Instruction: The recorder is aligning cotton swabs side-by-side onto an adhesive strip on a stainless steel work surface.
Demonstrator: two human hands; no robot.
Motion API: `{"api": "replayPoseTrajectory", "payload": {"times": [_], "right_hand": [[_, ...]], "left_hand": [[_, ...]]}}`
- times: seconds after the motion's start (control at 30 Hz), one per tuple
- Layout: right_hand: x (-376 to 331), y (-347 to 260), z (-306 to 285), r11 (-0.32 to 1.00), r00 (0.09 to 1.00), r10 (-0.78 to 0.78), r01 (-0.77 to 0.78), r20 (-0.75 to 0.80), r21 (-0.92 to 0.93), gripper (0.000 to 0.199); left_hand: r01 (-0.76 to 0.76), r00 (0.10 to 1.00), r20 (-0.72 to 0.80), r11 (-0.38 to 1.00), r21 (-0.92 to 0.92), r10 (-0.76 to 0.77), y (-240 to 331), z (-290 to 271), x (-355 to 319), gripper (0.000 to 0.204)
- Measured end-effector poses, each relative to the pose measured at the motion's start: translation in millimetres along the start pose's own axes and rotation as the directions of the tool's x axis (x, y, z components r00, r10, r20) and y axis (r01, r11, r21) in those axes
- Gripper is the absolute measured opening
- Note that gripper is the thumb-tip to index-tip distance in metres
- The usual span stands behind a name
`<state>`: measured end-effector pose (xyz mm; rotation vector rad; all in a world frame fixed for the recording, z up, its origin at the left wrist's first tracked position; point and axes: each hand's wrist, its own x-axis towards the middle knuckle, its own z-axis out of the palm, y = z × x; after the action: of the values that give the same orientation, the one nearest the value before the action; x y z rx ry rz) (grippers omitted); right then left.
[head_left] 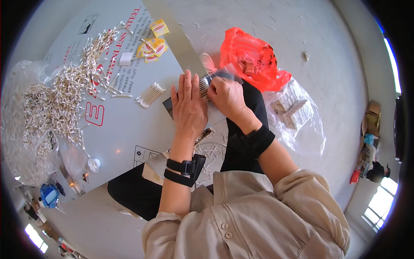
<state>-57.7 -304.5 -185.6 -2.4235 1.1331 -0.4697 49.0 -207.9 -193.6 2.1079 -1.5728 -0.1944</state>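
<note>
At the table's right edge, my left hand [189,103] lies flat with its fingers stretched out, beside a bundle of cotton swabs [203,87]. My right hand [226,96] is closed in a pinch at the bundle's other side, on a small transparent plastic bag [230,71] whose end sticks out beyond the knuckles. How far the swabs sit inside the bag is hidden by my hands. A dark flat piece [167,105] shows under my left hand. Left of it, a small row of swabs [150,95] lies on the grey printed sheet [133,118].
A large heap of loose swabs [64,93] spreads over the left side, with a plastic bag [19,82] around it. Yellow packets [156,45] lie at the back. Right of my knee are a red bag [246,52] and a transparent bag [293,110] of packed bundles.
</note>
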Motion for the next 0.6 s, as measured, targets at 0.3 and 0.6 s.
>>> {"api": "replayPoseTrajectory", "payload": {"times": [0.3, 0.6], "right_hand": [[10.4, -10.5, 5.6, 0.996, 0.995, -0.01, 0.019, 0.097, -0.085, 0.017], [2.6, -23.8, 8.4, 0.998, 0.996, -0.029, 0.034, 0.083, -0.055, 0.016]], "left_hand": [[-0.012, 0.996, 0.085, 0.993, 0.121, 0.002, -3.6, 2.1, -9.6, 0.066], [-0.067, 0.989, 0.144, 0.988, 0.142, 0.046, -14.5, -7.9, -14.9, 0.072]]}}
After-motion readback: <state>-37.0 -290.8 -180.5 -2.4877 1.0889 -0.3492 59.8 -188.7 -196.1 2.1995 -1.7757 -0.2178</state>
